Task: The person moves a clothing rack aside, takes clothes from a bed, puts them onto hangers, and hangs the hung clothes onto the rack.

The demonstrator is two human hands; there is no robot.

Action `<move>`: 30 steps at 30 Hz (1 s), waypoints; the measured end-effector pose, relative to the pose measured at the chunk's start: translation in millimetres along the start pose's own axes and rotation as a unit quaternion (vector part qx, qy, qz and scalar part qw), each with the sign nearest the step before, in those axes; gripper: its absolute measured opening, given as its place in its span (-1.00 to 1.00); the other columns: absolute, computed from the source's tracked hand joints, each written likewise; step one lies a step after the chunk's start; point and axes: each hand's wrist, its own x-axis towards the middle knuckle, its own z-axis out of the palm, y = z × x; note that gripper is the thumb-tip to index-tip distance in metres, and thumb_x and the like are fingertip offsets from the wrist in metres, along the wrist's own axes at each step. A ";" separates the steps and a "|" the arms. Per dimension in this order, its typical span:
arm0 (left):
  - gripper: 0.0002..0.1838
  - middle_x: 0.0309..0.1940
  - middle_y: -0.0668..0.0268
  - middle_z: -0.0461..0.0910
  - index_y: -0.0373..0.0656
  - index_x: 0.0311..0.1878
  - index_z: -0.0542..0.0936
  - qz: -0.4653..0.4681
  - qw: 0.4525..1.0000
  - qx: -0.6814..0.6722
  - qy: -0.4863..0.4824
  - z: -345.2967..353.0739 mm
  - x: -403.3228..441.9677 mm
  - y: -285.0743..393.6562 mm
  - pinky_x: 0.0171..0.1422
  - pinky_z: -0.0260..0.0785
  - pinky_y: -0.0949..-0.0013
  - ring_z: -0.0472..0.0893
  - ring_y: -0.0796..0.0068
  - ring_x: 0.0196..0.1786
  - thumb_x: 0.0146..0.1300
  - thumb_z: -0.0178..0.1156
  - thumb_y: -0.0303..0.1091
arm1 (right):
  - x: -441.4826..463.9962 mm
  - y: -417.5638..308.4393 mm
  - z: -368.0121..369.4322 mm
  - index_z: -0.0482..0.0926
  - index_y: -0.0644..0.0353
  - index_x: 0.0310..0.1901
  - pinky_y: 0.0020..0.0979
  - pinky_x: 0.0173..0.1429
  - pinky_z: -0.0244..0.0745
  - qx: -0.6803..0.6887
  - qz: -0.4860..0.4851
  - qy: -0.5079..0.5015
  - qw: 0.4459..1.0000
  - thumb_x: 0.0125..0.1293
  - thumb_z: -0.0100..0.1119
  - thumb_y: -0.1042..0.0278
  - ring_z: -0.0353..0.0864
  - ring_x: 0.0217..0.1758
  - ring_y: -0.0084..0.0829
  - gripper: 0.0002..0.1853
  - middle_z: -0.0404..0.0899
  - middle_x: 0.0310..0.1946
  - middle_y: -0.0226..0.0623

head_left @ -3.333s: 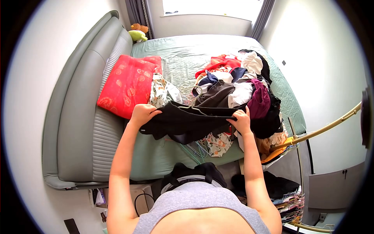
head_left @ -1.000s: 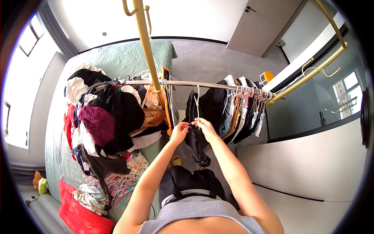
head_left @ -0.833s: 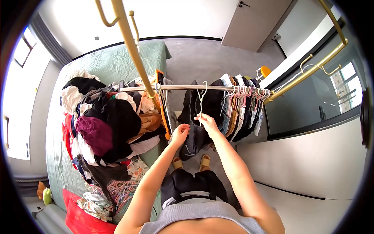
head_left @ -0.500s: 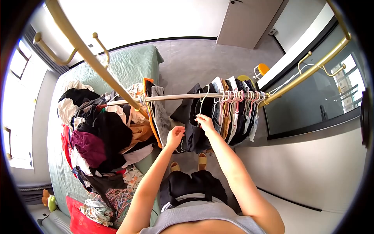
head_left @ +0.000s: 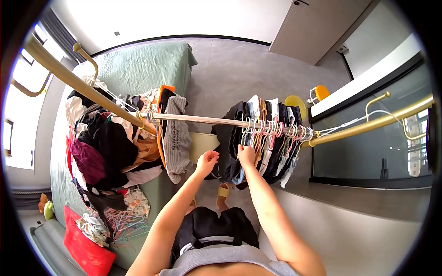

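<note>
A metal clothes rail [head_left: 202, 119] runs across in front of me, with a packed row of clothes on hangers at its right part. My right hand [head_left: 247, 155] pinches a white hanger [head_left: 243, 135] at the left end of that row; a black garment [head_left: 228, 138] hangs there. My left hand [head_left: 207, 162] is beside the garment's left edge, fingers loosely bent and apart, with nothing visible in them. Farther left, a grey knitted garment [head_left: 177, 133] with dark lettering and an orange one [head_left: 161, 142] hang from the rail.
A big heap of clothes [head_left: 110, 142] covers part of the green-covered bed [head_left: 147, 64]. Loose hangers [head_left: 126, 225] and a red cushion [head_left: 87, 241] lie nearer. Gold posts with hooks hold the rail at both ends. An orange-topped stool [head_left: 322, 92] stands beyond, right of the clothes.
The black garment and its hanger have moved right along the rail, against the row, with my right hand on it. The view has also shifted; my left hand keeps its bent shape.
</note>
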 end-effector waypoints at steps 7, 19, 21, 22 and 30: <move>-0.84 -0.34 0.26 0.58 -0.30 -0.17 0.53 -0.008 1.000 0.016 0.007 23.1 2.9 2.0 -0.16 0.45 0.47 0.56 0.53 -0.27 0.21 0.02 -0.54 | -6.1 31.7 -23.2 0.53 0.24 -0.58 -0.17 -0.31 0.41 0.023 0.022 0.031 0.999 0.13 0.17 0.00 0.58 -0.47 -0.08 -0.59 0.56 -0.63 -0.12; -0.80 -0.34 0.30 0.60 -0.25 -0.16 0.54 -0.024 0.977 -0.019 0.210 -83.9 -97.9 -33.9 -0.16 0.44 0.48 0.57 0.56 -0.31 0.17 0.01 -0.50 | -75.0 -60.3 15.7 0.36 0.20 -0.66 -0.15 -0.44 0.30 0.088 -0.279 0.083 0.953 0.21 0.11 0.19 0.44 -0.50 -0.13 -0.63 0.40 -0.59 -0.24; -0.77 -0.32 0.31 0.59 -0.26 -0.14 0.53 -0.023 0.967 -0.011 0.255 -116.2 -125.8 -49.6 -0.15 0.44 0.49 0.56 0.57 -0.33 0.16 -0.03 -0.52 | -108.0 -102.4 31.6 0.33 0.21 -0.68 -0.18 -0.45 0.29 0.143 -0.345 0.016 0.928 0.20 0.13 0.23 0.41 -0.54 -0.13 -0.63 0.38 -0.62 -0.22; -0.77 -0.31 0.29 0.59 -0.25 -0.13 0.53 -0.025 0.959 -0.042 0.278 -132.9 -141.8 -53.6 -0.16 0.44 0.48 0.56 0.56 -0.34 0.16 -0.03 -0.53 | -125.0 -123.9 39.7 0.34 0.23 -0.68 -0.18 -0.44 0.29 0.158 -0.366 -0.018 0.917 0.19 0.14 0.24 0.40 -0.56 -0.12 -0.62 0.38 -0.63 -0.19; -0.84 -0.41 0.34 0.60 -0.19 -0.17 0.55 -0.011 0.856 -0.081 0.511 -302.7 -238.3 -82.9 -0.29 0.41 0.48 0.55 0.58 -0.42 0.20 0.06 -0.45 | -242.4 -259.9 119.6 0.44 0.30 -0.65 -0.39 -0.49 0.27 0.196 -0.348 -0.247 0.883 0.19 0.21 0.17 0.31 -0.67 -0.54 -0.60 0.41 -0.77 -0.30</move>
